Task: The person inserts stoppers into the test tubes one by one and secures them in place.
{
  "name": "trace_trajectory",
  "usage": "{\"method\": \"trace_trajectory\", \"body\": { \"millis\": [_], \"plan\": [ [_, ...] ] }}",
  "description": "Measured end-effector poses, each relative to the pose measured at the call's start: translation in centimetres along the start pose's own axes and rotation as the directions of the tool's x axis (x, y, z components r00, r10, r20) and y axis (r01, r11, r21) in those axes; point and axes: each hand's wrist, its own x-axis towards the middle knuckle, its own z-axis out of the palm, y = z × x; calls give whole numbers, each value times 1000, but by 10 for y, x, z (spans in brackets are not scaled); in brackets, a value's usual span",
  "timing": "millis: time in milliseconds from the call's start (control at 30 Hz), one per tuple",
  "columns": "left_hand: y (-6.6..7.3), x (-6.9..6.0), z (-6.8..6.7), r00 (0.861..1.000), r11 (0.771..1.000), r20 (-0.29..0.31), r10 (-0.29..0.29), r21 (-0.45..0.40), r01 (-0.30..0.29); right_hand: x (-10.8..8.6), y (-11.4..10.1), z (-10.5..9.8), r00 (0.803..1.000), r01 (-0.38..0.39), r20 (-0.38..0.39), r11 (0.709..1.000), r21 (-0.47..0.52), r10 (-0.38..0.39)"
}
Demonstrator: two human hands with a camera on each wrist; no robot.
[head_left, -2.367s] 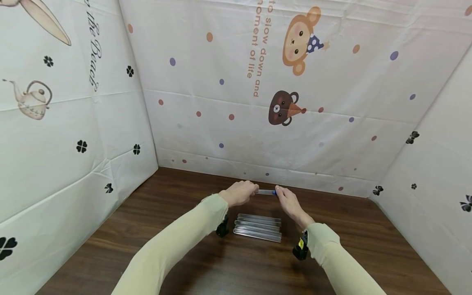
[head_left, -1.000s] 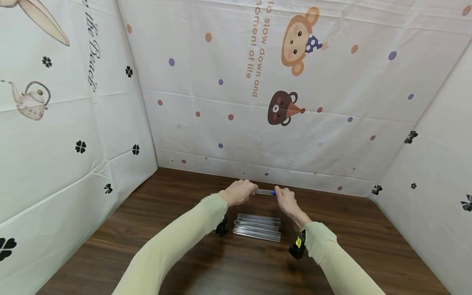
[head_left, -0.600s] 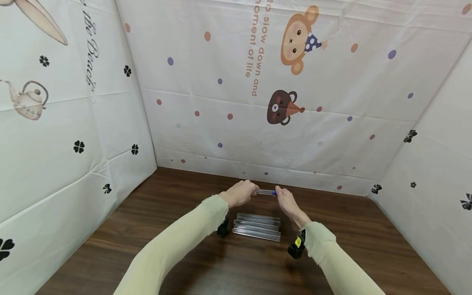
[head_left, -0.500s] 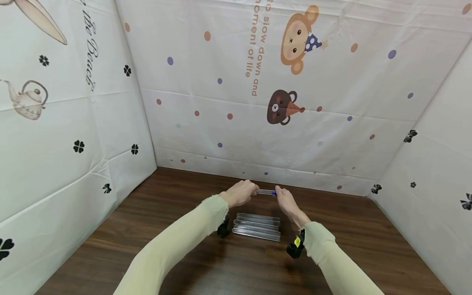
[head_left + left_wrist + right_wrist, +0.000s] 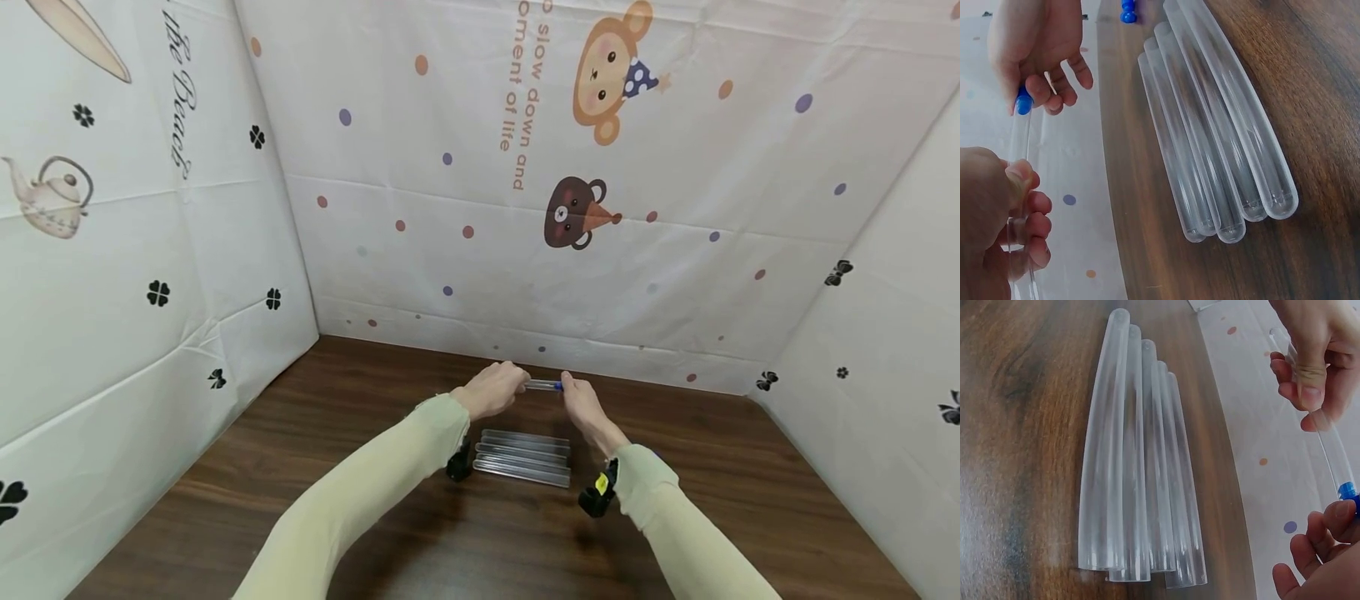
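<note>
A clear test tube (image 5: 540, 385) is held level above the far part of the table. My left hand (image 5: 491, 390) grips its body, with the fingers curled round the glass-like wall in the left wrist view. A blue stopper (image 5: 1024, 103) sits at the tube's mouth, and my right hand (image 5: 588, 410) pinches it between thumb and forefinger. How deep the stopper goes is partly hidden by the fingers. Nearer to me, several clear test tubes (image 5: 1135, 475) lie side by side on the table, rounded ends to the left in the head view.
The brown wood table (image 5: 375, 517) is bounded by white printed cloth walls (image 5: 420, 267) at the back and both sides. Another blue stopper (image 5: 1127, 11) lies on the table beyond the right hand, mostly behind the sleeve in the head view.
Both hands keep their hold on the tube and stopper. The right wrist has shifted slightly left, and the head view has tilted down a little.
</note>
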Motion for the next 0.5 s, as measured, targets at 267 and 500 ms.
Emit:
{"method": "trace_trajectory", "body": {
  "millis": [267, 500],
  "plan": [
    [-1, -1, -1, 1000, 1000, -14, 2, 11, -2, 5, -4, 0, 996, -86, 33, 996, -21, 87],
    [-4, -2, 2, 1000, 999, 11, 19, 50, -20, 6, -2, -3, 990, -102, 93, 994, -50, 106]
  ]
}}
